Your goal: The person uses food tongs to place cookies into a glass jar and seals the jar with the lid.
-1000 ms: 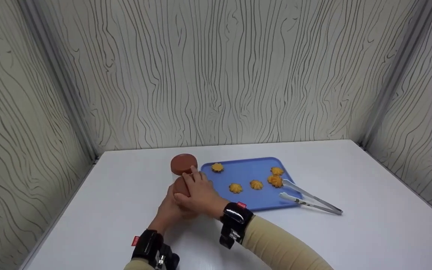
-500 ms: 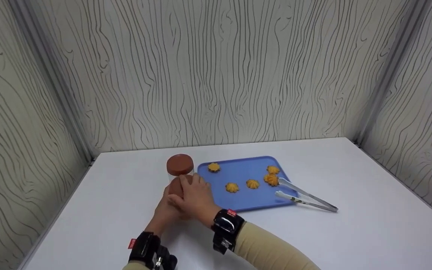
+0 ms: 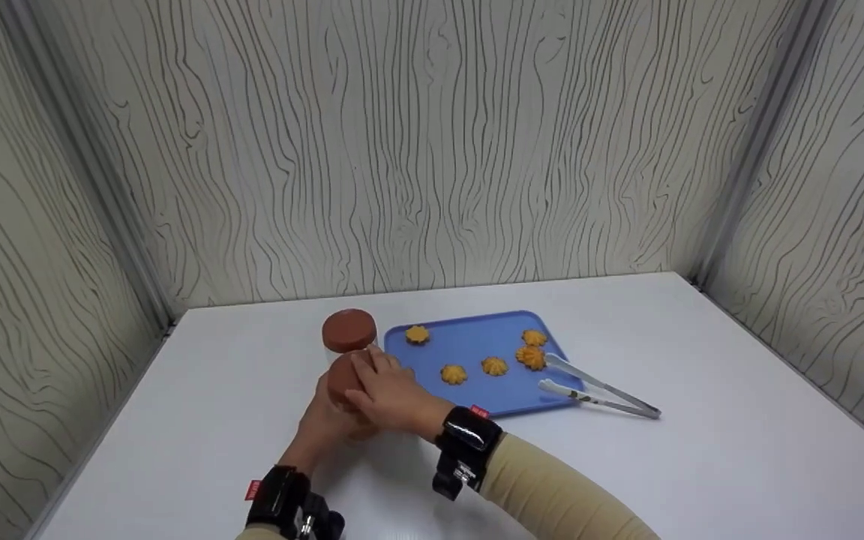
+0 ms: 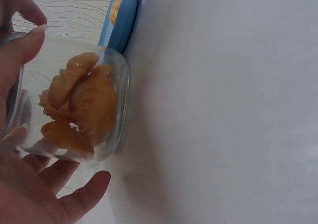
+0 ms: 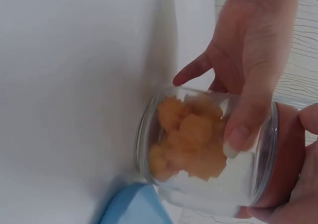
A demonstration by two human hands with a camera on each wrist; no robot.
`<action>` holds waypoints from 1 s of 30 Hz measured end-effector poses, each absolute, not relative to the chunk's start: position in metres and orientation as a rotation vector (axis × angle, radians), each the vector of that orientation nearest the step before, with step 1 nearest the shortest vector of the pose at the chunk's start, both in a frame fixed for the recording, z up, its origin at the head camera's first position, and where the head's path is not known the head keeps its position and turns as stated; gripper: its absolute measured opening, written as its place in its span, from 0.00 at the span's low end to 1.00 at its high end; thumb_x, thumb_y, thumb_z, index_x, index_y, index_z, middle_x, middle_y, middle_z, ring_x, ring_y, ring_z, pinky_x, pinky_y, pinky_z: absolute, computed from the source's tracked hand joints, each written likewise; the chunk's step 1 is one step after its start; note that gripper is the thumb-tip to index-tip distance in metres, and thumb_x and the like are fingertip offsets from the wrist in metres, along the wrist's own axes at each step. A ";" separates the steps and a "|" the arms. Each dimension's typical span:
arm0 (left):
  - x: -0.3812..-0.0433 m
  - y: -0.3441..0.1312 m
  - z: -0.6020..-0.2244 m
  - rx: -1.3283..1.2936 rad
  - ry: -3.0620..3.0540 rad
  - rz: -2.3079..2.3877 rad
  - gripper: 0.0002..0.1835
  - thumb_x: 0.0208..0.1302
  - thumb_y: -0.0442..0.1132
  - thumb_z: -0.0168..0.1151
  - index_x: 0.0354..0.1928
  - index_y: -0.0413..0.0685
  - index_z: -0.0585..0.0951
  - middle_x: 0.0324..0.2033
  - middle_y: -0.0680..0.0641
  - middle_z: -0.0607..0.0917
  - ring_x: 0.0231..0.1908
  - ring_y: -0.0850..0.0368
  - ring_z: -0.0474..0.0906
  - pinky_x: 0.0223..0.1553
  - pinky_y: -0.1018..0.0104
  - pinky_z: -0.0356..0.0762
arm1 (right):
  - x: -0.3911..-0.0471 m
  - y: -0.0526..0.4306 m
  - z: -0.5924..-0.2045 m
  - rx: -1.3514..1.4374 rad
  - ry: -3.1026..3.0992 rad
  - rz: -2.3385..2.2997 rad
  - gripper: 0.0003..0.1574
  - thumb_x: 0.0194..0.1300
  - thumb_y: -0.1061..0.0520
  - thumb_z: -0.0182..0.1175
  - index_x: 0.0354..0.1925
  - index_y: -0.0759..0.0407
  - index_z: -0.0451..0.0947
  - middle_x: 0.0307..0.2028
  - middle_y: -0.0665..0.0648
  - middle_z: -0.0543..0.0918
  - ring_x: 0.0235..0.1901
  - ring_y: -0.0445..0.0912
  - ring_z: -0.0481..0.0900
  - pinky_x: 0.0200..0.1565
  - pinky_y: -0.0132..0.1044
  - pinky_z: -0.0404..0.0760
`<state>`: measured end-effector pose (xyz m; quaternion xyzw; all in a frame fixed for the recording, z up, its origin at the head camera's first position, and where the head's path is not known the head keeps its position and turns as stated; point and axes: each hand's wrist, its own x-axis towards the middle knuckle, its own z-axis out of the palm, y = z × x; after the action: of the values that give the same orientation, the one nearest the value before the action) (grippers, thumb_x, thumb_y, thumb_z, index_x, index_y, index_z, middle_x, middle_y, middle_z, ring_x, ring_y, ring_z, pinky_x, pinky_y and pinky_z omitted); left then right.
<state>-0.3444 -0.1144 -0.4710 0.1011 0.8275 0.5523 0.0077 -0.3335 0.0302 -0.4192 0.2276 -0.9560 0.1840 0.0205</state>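
My left hand (image 3: 323, 420) holds a clear jar (image 5: 233, 177) by its side, thumb across one wall and fingers around the other. Several ridged golden cookies (image 4: 92, 105) lie in the bottom of the jar. On its mouth sits a reddish-brown lid (image 3: 342, 379), which my right hand (image 3: 394, 394) grips at the top and far side. In the right wrist view, the right fingertips press the edge of the lid (image 5: 285, 157). Just behind stands a second jar with the same brown lid (image 3: 349, 330); its lower part is hidden by the hands and the first jar.
A blue tray (image 3: 469, 341) lies to the right of the jars, with several loose cookies (image 3: 494, 366) on it. Metal tongs (image 3: 627, 401) with pale tips rest over its right edge, handle end on the white table (image 3: 192, 420). Wood-patterned panels (image 3: 432, 150) enclose the back and sides.
The head view has turned slightly, so the scene sits further left. My right hand has shifted its hold on the lid, uncovering more of its top. The left hand keeps holding the jar.
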 end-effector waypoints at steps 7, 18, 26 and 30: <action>-0.342 -0.115 -0.472 0.339 2.636 1.671 0.58 0.48 0.42 0.77 0.71 0.31 0.48 0.63 0.29 0.67 0.59 0.37 0.68 0.59 0.43 0.69 | -0.334 0.017 -0.428 0.572 -2.701 0.056 0.42 0.65 0.25 0.45 0.56 0.56 0.73 0.45 0.62 0.73 0.45 0.52 0.69 0.42 0.47 0.72; -0.344 -0.121 -0.471 0.401 2.709 1.609 0.57 0.49 0.39 0.76 0.72 0.30 0.47 0.68 0.27 0.60 0.66 0.34 0.61 0.63 0.41 0.62 | -0.339 0.017 -0.419 0.709 -2.958 0.469 0.36 0.76 0.43 0.42 0.74 0.58 0.56 0.74 0.65 0.50 0.70 0.63 0.52 0.60 0.65 0.65; -0.342 -0.119 -0.473 0.368 2.665 1.651 0.59 0.48 0.40 0.77 0.71 0.28 0.45 0.67 0.26 0.60 0.63 0.36 0.64 0.62 0.43 0.65 | -0.337 0.015 -0.414 0.734 -2.862 0.199 0.32 0.74 0.36 0.43 0.70 0.42 0.64 0.60 0.63 0.67 0.52 0.52 0.67 0.47 0.47 0.72; -0.342 -0.115 -0.472 0.454 2.709 1.613 0.60 0.46 0.40 0.78 0.70 0.26 0.45 0.67 0.26 0.58 0.62 0.35 0.65 0.62 0.43 0.65 | -0.336 0.013 -0.415 0.668 -2.846 0.103 0.32 0.73 0.34 0.44 0.70 0.39 0.65 0.57 0.62 0.69 0.49 0.51 0.67 0.45 0.45 0.70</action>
<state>-0.3417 -0.1153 -0.4721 0.1424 0.8503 0.5062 -0.0219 -0.3362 0.0126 -0.4150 0.2271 -0.9672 0.0352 0.1081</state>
